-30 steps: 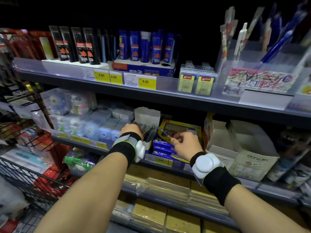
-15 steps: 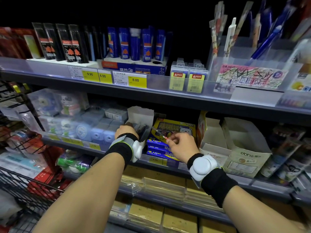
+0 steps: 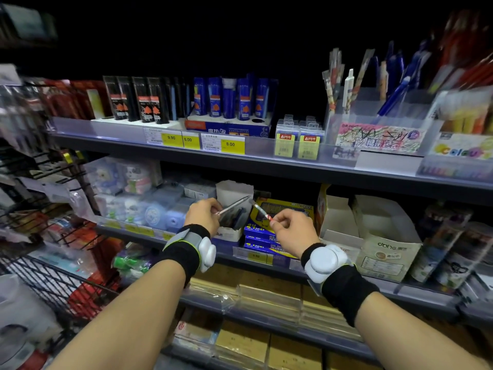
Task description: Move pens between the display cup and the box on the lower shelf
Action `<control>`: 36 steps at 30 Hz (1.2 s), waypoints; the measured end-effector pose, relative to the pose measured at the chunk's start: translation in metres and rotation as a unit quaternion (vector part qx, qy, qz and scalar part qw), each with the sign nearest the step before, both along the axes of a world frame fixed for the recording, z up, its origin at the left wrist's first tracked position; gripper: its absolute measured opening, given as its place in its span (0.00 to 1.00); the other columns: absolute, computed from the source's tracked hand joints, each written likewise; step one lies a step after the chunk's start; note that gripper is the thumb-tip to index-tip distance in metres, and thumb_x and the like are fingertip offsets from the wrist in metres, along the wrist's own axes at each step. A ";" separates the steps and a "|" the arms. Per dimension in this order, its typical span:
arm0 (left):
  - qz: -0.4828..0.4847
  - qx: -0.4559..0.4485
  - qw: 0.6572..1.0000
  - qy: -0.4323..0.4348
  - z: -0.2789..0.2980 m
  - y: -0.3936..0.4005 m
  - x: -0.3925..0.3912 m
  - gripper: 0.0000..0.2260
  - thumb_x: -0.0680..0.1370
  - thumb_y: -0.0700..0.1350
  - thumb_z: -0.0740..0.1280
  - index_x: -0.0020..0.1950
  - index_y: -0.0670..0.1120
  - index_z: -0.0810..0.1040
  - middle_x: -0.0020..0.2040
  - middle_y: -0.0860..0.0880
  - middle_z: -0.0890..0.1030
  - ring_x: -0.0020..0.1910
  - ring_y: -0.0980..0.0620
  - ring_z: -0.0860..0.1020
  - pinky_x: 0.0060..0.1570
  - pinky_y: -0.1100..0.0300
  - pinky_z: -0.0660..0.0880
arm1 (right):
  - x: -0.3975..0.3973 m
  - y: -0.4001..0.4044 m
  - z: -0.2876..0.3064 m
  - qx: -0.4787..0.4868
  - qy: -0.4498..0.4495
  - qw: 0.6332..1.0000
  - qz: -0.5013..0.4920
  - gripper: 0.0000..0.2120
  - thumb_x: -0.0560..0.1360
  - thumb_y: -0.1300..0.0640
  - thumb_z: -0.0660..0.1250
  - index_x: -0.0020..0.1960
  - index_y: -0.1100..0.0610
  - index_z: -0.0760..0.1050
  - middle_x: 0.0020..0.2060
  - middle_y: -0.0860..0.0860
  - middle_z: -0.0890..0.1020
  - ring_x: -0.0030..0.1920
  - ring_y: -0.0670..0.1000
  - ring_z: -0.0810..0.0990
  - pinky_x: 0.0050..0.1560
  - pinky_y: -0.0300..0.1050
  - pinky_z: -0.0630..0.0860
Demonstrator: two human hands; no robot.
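Note:
A small white open box (image 3: 231,192) stands on the lower shelf (image 3: 266,259), with dark pens inside. My left hand (image 3: 203,215) pinches a clear pen (image 3: 234,205) that slants up to the right, just in front of the box. My right hand (image 3: 292,228) pinches a second clear pen with a red end (image 3: 260,210), tip pointing up-left, beside the box. A clear display cup (image 3: 373,122) with several pens stands on the upper shelf at the right.
Blue flat packs (image 3: 282,209) are stacked right of the pen box. Two empty white cartons (image 3: 384,236) stand further right. Boxed correction tapes (image 3: 149,206) fill the shelf's left. A wire basket rack (image 3: 40,276) juts out at the left. Price tags (image 3: 196,141) line the upper shelf edge.
Both hands have drawn back from the box, each with one pen lifted out into the open. The camera has shifted, so the shelves sit lower in view.

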State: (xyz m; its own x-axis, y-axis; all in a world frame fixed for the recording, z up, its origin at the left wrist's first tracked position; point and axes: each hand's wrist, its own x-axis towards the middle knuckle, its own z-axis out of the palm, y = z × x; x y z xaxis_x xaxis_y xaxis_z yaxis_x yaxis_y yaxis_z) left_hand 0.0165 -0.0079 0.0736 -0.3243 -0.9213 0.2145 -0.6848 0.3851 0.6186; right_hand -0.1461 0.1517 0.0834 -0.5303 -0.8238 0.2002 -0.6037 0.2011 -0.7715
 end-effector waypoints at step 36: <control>-0.346 0.346 0.810 0.322 0.166 0.193 -0.011 0.14 0.77 0.26 0.62 0.59 0.35 0.79 0.43 0.41 0.81 0.44 0.45 0.84 0.45 0.54 0.83 | -0.013 0.168 0.136 -0.195 -0.080 0.977 -0.029 0.02 0.77 0.59 0.69 0.45 0.55 0.80 0.38 0.59 0.85 0.32 0.52 0.79 0.30 0.41 0.76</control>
State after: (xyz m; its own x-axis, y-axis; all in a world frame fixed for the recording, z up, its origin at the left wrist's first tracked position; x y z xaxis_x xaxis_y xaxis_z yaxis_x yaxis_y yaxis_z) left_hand 0.0051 0.1847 0.2398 -0.8404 -0.5392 0.0540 0.0980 -0.0533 0.9938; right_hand -0.1593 0.3197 0.2195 -0.6248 -0.6686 0.4032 -0.4645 -0.0968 -0.8803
